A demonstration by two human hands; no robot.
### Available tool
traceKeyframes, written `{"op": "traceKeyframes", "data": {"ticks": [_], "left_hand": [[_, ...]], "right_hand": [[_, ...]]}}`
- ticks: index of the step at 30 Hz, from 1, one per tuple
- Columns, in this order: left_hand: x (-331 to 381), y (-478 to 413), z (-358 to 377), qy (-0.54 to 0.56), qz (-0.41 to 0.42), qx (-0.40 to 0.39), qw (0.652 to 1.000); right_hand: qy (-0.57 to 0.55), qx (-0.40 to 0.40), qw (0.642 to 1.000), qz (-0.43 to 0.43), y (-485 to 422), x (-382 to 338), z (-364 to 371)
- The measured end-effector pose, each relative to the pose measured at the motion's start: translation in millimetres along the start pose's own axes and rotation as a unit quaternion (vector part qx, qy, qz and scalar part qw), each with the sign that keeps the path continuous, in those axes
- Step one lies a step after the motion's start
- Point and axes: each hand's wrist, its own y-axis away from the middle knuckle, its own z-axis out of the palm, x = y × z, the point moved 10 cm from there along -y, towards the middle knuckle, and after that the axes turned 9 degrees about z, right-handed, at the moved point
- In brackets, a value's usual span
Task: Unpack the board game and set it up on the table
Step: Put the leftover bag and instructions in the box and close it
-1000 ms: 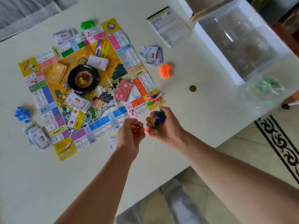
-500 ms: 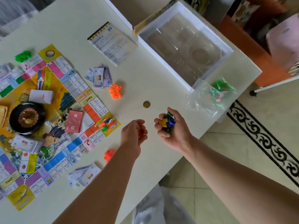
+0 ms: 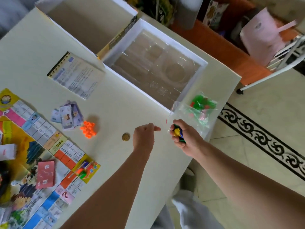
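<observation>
One coin (image 3: 126, 137), one orange pile (image 3: 88, 129) at its nine o'clock. Right hand (image 3: 183, 138) grips mixed pieces (image 3: 177, 132). Left hand (image 3: 144, 136) is curled, contents untellable, and has moved from six to three o'clock of the coin.

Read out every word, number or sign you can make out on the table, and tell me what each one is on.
"?": a question mark on a pink square of the game board.
Red card: white characters, too blurred to read.
Rule sheet: printed text, too small to read.
Paper money: print too blurred to read.
Other squares along the board's edge: numbers too blurred to read.
</observation>
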Motion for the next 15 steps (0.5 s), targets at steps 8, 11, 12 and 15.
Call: {"op": "traceKeyframes", "data": {"ticks": [8, 11, 12, 15], "left_hand": [[6.2, -45.6, 55.9, -0.194, 0.045, -0.006, 0.980], [7.3, -41.4, 63.9, -0.227, 0.051, -0.017, 0.972], [11.4, -35.9, 67.7, -0.228, 0.060, -0.026, 0.971], [26.6, -11.8, 73.2, -0.215, 0.090, -0.054, 0.971]], "right_hand": [[0.107, 0.091, 0.990, -0.017, -14.9, -19.4, -39.7], [0.153, 0.072, 0.986, 0.005, -18.9, -18.3, -43.7], [0.177, 0.067, 0.982, 0.013, -19.1, -18.8, -46.0], [0.252, 0.032, 0.967, 0.014, -9.5, -26.3, -42.2]]}}
